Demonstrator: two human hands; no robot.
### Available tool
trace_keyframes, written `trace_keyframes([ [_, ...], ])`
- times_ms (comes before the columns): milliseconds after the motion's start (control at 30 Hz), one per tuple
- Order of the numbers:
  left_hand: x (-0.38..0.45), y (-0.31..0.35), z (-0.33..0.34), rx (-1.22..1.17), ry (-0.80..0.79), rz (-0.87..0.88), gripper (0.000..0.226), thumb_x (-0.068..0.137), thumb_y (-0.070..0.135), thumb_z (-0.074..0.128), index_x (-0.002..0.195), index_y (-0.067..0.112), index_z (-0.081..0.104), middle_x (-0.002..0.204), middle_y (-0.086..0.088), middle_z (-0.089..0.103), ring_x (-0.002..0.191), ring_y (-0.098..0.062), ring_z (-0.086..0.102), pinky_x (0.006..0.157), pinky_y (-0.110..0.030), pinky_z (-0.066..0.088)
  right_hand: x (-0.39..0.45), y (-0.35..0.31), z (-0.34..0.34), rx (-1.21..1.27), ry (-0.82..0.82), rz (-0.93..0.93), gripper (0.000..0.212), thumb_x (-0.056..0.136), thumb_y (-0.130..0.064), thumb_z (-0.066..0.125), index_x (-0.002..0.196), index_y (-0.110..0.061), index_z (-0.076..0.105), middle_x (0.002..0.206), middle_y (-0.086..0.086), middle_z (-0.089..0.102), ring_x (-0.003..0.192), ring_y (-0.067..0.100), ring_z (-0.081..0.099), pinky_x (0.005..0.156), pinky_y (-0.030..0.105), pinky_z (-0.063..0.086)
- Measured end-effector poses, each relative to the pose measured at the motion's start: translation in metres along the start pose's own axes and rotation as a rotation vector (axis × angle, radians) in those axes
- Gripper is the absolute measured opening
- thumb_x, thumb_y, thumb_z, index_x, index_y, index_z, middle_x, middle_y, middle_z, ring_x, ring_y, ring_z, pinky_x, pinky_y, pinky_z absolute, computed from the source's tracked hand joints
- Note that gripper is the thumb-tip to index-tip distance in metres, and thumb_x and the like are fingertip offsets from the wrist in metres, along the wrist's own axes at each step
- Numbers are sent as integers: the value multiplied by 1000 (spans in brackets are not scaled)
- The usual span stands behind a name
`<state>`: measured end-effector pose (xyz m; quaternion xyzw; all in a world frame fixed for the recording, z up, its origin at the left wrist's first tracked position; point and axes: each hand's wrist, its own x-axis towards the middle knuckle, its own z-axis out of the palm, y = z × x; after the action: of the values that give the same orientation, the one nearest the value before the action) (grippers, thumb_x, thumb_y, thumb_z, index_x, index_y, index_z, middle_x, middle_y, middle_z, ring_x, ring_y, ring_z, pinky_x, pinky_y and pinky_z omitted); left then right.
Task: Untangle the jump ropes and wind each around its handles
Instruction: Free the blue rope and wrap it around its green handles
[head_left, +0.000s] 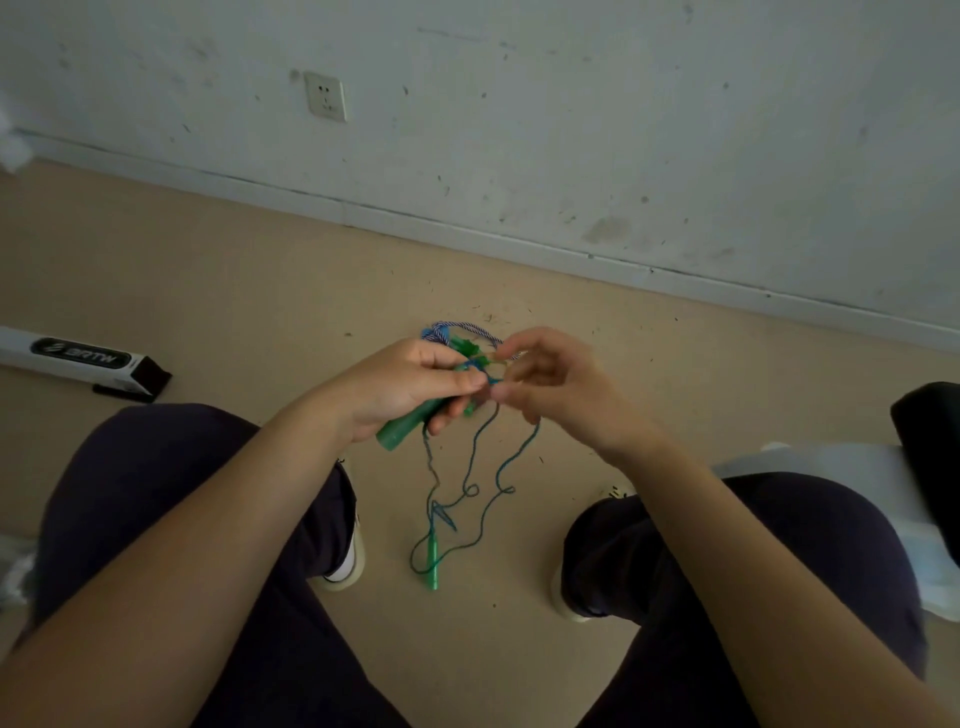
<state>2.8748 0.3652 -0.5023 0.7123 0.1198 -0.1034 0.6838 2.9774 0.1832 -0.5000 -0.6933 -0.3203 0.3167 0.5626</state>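
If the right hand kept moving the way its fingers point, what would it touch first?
Most likely the tangle of rope at the green handle held by the left hand. The right hand points left at it, with its fingertips almost touching already; depth is hard to judge.

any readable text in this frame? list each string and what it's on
"SRTW" as best it reads, the first letter uncertain: white letters on a dark oval label on the long white box lying on the floor at left, with a stylised logo mark just before the letters.
Wall socket: no lettering visible.
Green jump rope handles and ropes: no print visible.
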Motion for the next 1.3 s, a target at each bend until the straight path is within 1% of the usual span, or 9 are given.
trace_keyframes([
  [167,-1,3,2,-17,2,7,18,94,18,60,86,6,71,60,-6,54,47,-16,48,52,-27,43,1,-1,4,-86,95,-34,14,85,-3,72,83,-13,62,57,-12,57,50,0,47,52,13,38],
  [333,0,3,-13,-40,122,27,19,97,14,57,95,-1,70,56,-1,54,45,-13,47,51,-25,42,2,-4,-26,49,411,-52,13,92,-6,64,85,-15,57,59,-6,56,50,13,46,51,27,39],
  [467,-1,3,-3,-16,78,38,18,97,13,57,93,-1,69,57,-1,53,45,-12,46,50,-22,42,0,-4,-21,110,188,-57,17,85,-4,71,90,-14,59,71,7,64,51,16,50,50,24,42],
  [600,0,5,7,-41,14,43,17,96,14,58,87,3,66,58,-2,54,44,-13,47,51,-24,42,-1,-4,2,15,-9,5,18,82,-1,74,85,-16,64,70,-4,67,56,6,53,48,18,38],
  [667,1,6,4,-37,22,36,17,97,14,57,90,2,67,59,-3,55,45,-13,48,51,-25,43,-1,-7,3,-20,52,10,16,86,3,68,84,-12,63,66,-5,64,51,0,52,48,14,38],
  [833,3,3,-11,-47,115,34,20,97,12,57,97,-3,70,58,-3,56,46,-13,48,50,-22,43,3,-6,-27,131,489,-36,16,96,-1,53,87,-14,55,70,3,59,49,14,46,52,27,39],
  [967,3,1,-4,-45,100,37,18,97,11,57,93,-2,69,58,-3,55,45,-13,46,49,-22,42,1,-8,-28,136,318,-45,12,90,-6,65,97,-14,58,75,6,67,58,18,56,63,28,50],
  [1133,3,2,10,-53,13,40,20,96,13,59,79,6,66,60,-4,56,46,-15,47,49,-23,42,1,3,6,-16,18,-7,20,82,-1,74,92,-15,63,73,-2,69,64,14,58,54,21,45],
  [1300,5,2,2,-54,71,42,22,97,13,57,98,-5,68,59,-2,56,47,-15,47,52,-24,42,4,0,-7,10,298,-53,16,91,0,63,85,-13,58,67,0,62,53,9,52,55,22,45],
])
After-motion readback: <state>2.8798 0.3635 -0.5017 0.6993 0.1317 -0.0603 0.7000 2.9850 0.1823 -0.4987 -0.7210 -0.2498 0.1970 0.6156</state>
